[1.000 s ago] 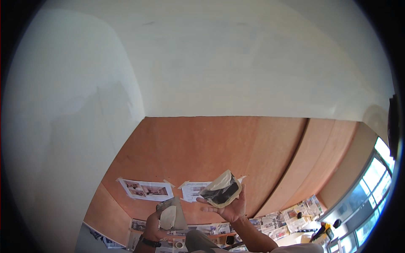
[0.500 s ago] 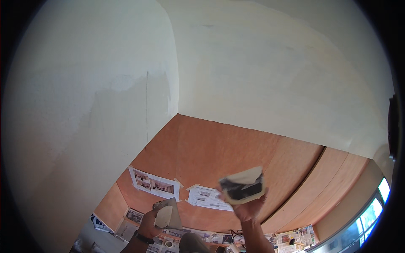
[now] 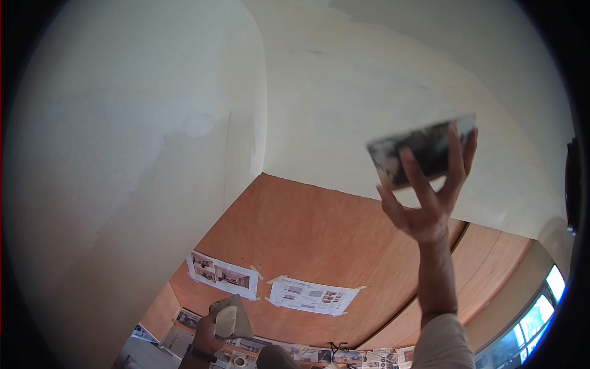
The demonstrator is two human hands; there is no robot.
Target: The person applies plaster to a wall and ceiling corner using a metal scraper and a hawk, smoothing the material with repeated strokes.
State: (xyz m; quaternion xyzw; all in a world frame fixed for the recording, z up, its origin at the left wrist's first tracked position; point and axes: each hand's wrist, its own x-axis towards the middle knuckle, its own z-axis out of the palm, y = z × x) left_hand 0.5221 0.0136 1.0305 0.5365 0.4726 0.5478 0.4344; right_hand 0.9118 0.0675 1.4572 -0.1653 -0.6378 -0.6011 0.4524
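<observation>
My right hand (image 3: pixel 433 206) is raised with its fingers spread across the back of a wide, flat putty scraper (image 3: pixel 427 154). The blade is dark and smeared, with its long edge up at the pale plastered surface (image 3: pixel 344 117); whether it touches there I cannot tell. Low on the left, my left hand (image 3: pixel 206 335) grips a second, grey putty scraper (image 3: pixel 241 318). A lump of off-white putty (image 3: pixel 225 321) lies on that blade.
A pale wall (image 3: pixel 110 172) with damp-looking patches meets the other surface at a corner. Below are reddish wood panels (image 3: pixel 295 227) with two taped printed sheets (image 3: pixel 224 275). Newspapers (image 3: pixel 313 355) lie along the bottom, near a cup (image 3: pixel 239 361). A bright window (image 3: pixel 534 317) is at right.
My right hand has swung up and to the right with its scraper, from over the wood panels to the plastered surface. The left hand has dropped slightly lower and left, still holding its scraper.
</observation>
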